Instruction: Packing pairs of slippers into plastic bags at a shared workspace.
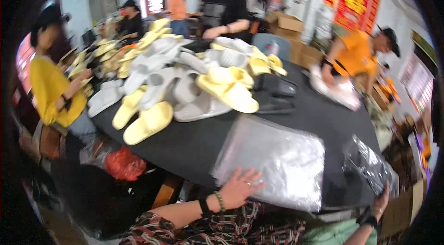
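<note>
My left hand [240, 187] lies with its fingers spread on the near left part of a stack of clear plastic bags [291, 164]. The bags rest flat near the edge of the black-topped table [185, 145]. Off to the right, my right hand [382, 201] grips the near end of a clear plastic bag [367, 164] with something dark inside, likely black slippers. That bag sits at the table's right corner. Just beyond the stack is a pair of black slippers [275, 94]. Yellow slippers [226, 88] and grey slippers [159, 85] form a large heap farther left.
A co-worker in orange [356, 55] handles a whitish plastic bag [333, 87] across the table. Another in yellow [55, 87] stands left of the heap; one in black [226, 4] stands behind it. A red plastic bag [125, 164] is at lower left, cardboard boxes [284, 23] behind.
</note>
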`<action>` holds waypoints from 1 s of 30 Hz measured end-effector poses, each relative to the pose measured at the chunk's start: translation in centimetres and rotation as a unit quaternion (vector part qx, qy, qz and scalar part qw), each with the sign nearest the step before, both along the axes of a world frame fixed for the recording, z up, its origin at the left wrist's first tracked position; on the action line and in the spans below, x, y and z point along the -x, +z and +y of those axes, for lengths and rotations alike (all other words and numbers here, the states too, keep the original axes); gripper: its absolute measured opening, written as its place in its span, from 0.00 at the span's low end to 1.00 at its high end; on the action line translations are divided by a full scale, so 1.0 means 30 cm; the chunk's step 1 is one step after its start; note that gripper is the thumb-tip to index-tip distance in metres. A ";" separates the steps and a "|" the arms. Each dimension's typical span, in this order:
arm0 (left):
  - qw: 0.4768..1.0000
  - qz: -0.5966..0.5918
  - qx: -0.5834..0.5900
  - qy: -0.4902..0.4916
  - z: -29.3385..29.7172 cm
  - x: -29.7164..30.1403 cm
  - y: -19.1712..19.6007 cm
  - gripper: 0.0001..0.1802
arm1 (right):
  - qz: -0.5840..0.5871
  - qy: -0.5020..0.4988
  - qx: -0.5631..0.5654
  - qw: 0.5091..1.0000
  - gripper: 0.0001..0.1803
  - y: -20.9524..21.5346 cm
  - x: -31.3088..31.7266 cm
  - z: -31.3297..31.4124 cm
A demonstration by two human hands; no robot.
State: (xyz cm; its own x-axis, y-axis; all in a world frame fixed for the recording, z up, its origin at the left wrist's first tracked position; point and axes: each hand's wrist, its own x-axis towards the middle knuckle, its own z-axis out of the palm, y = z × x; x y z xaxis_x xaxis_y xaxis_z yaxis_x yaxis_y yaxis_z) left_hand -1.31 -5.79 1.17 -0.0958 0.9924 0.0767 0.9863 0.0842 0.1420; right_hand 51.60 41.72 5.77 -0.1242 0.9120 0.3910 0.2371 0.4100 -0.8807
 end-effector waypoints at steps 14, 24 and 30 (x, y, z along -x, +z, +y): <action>0.998 -0.035 -0.048 -0.016 -0.050 -0.015 -0.132 0.55 | -0.041 0.050 -0.196 0.978 0.30 0.380 0.419 0.012; 0.999 -0.024 -0.035 -0.007 -0.034 0.021 -0.015 0.50 | 0.339 0.323 0.152 0.870 0.17 0.664 1.263 -0.535; 0.997 -0.036 -0.068 -0.031 -0.014 -0.020 0.012 0.50 | 0.381 0.311 0.303 0.816 0.14 0.742 1.350 -0.840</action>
